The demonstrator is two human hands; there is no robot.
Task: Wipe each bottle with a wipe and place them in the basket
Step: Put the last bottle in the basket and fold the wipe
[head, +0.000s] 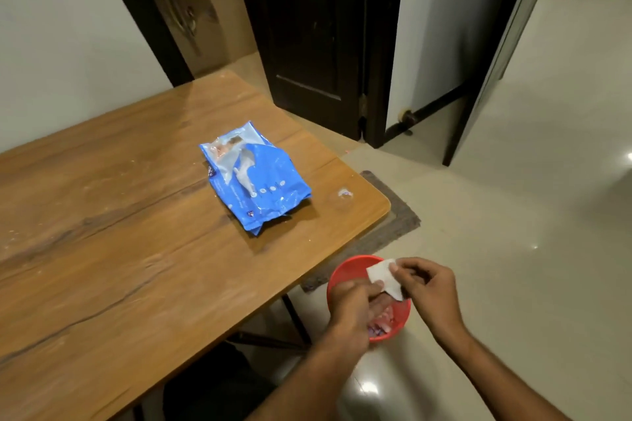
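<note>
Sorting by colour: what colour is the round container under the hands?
Red: the round plastic basket on the floor beside the table, seen in the head view.

My left hand [354,309] and right hand [425,287] crowd the mouth of the red basket [345,268], blocking most of it. The table [119,232] edge stands just left. Bare floor [530,215] opens to my right (wide room there); only the wipes packet [254,178] interrupts the tabletop.
</note>
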